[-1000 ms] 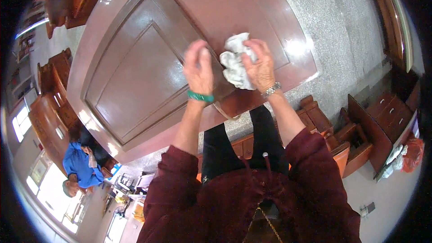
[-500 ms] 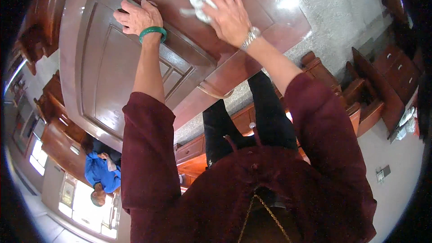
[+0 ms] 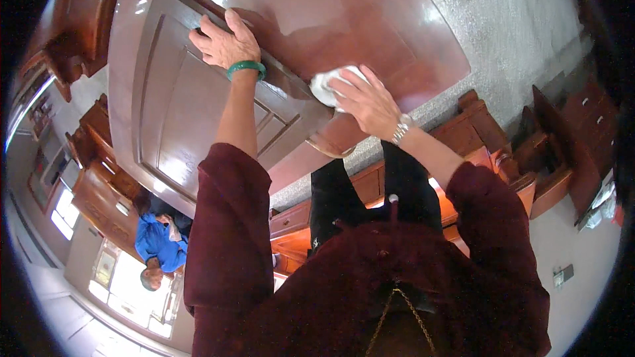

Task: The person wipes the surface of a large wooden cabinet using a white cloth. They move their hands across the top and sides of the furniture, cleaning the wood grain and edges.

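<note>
A dark brown framed wooden door panel (image 3: 188, 99) lies on the glossy reddish-brown tabletop (image 3: 397, 39). My left hand (image 3: 228, 43), with a green bangle at its wrist, grips the panel's far long edge; the fingertips are partly hidden. A bunched white cloth (image 3: 327, 86) is under my right hand (image 3: 370, 102), whose fingers press it to the tabletop just beside the panel's right end. That wrist wears a silver watch.
Reddish wooden drawers and cabinet pieces (image 3: 555, 172) stand on the right. A person in blue (image 3: 159, 241) sits at the left, beyond the table. Carved wooden furniture (image 3: 73, 33) is at the far left, and grey speckled floor (image 3: 496, 33) borders the table.
My right hand has moved the cloth nearer to me, toward the panel's right end. My left hand keeps its place on the panel; the whole view has shifted slightly.
</note>
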